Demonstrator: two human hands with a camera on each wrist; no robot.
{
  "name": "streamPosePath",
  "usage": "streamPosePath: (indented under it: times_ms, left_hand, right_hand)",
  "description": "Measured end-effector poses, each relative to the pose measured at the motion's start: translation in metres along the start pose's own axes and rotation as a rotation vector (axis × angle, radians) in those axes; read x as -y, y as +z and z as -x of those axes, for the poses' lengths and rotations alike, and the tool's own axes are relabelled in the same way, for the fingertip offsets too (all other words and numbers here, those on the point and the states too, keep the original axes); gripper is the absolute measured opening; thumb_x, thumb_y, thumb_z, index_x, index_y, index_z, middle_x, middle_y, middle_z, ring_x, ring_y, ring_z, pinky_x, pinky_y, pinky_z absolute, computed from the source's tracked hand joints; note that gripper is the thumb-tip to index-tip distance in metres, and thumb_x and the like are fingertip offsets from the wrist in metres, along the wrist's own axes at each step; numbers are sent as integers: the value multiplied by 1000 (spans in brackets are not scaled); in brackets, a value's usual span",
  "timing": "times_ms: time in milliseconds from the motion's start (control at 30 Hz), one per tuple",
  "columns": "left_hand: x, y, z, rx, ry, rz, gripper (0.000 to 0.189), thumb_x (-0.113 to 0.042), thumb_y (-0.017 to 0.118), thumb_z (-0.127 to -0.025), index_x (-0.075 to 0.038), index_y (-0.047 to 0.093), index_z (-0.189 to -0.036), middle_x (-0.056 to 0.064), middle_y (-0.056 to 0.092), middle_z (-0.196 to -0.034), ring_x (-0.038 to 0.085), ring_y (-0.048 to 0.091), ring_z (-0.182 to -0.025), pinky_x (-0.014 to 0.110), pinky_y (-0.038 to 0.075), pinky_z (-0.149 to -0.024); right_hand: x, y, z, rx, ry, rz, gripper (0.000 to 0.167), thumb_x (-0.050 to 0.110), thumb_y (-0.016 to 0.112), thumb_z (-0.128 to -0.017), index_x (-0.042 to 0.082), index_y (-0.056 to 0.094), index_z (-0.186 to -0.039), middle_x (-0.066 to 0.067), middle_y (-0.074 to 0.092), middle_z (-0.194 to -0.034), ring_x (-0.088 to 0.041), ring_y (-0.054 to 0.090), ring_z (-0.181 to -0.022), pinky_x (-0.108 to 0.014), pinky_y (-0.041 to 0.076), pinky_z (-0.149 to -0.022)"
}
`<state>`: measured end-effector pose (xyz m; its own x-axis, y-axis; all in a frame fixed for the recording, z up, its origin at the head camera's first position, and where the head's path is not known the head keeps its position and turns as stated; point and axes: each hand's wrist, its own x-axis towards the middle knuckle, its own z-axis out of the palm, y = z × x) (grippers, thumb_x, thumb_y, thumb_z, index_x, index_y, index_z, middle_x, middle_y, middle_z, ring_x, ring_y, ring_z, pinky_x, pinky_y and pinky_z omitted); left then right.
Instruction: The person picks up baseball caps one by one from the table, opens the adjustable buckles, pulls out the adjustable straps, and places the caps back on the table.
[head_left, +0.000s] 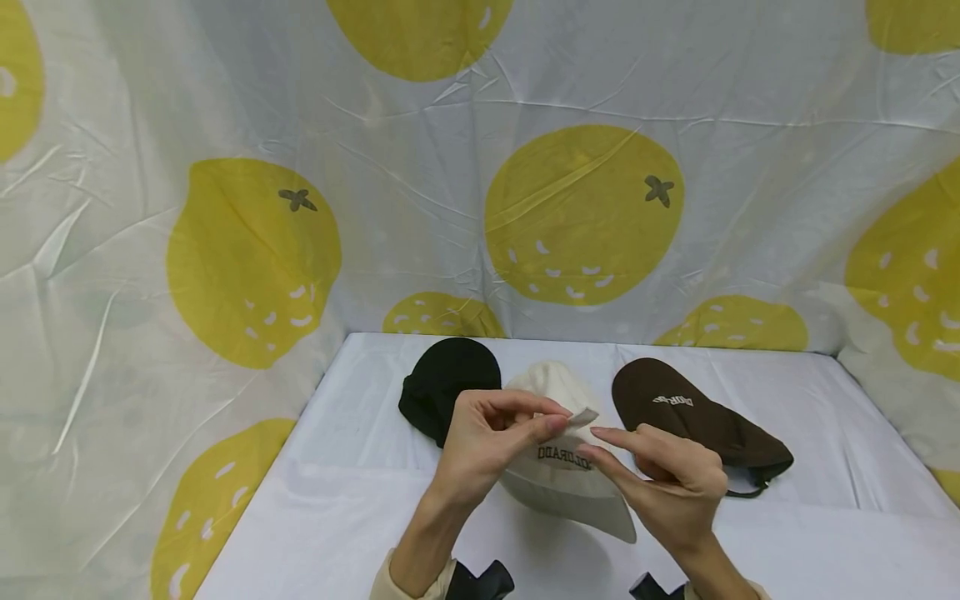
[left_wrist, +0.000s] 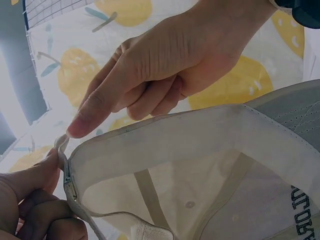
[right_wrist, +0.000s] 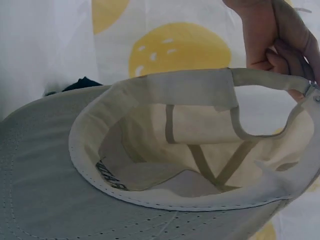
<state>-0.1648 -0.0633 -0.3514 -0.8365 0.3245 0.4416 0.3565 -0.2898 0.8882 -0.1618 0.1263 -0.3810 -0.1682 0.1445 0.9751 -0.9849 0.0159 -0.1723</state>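
A white table (head_left: 337,533) fills the frame's bottom. The cream cap (head_left: 558,483) hangs above it, at the lower middle. The brown cap (head_left: 693,417) lies right of it, the black cap (head_left: 453,379) left. Your left hand (head_left: 483,442) pinches the cream strap (head_left: 584,417); your right hand (head_left: 671,479) is close, but I can't tell its grip.
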Motion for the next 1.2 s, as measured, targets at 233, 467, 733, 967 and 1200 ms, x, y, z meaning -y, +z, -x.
streamPosePath:
  times_ms: [233,467,733,967,1200]
  left_hand:
    - [-1,-1,0,-39,-5,0,28,-7,80,-90,19,72,-98,-9,63,-63,1,41,-59,15,38,-55]
    - [0,-2,-1,-38,-30,-7,29,-8,80,-90,18,73,-99,-10,64,-64,0,41,-57,17,36,-51]
    - [-5,-3,0,-4,-24,-61,19,-4,79,-90,13,76,-98,-8,64,-63,2,34,-53,18,40,-53]
    - [-15,-2,6,47,-4,-123,17,0,77,-90,9,77,-104,18,51,-52,3,31,-49,18,37,-50]
    - [-18,0,7,73,-48,-193,21,-4,78,-90,6,78,-109,25,69,-69,-2,51,-58,16,46,-56]
  right_hand:
    - [-7,0,13,35,125,-29,17,-3,88,-77,-11,79,-88,5,24,-53,-1,19,-52,-10,14,-48]
    - [-10,-1,18,18,177,32,12,-3,87,-79,-10,80,-85,5,29,-51,-2,21,-51,-11,13,-47]
    - [-5,1,13,20,143,7,9,-6,86,-78,-10,79,-83,5,26,-52,-2,19,-52,-11,12,-48]
    - [-4,5,12,133,57,26,13,4,83,-86,-6,79,-80,6,34,-50,-1,22,-49,-10,13,-47]
    - [-5,5,12,179,22,31,12,5,82,-87,-5,80,-80,7,32,-51,0,20,-50,-9,12,-47]
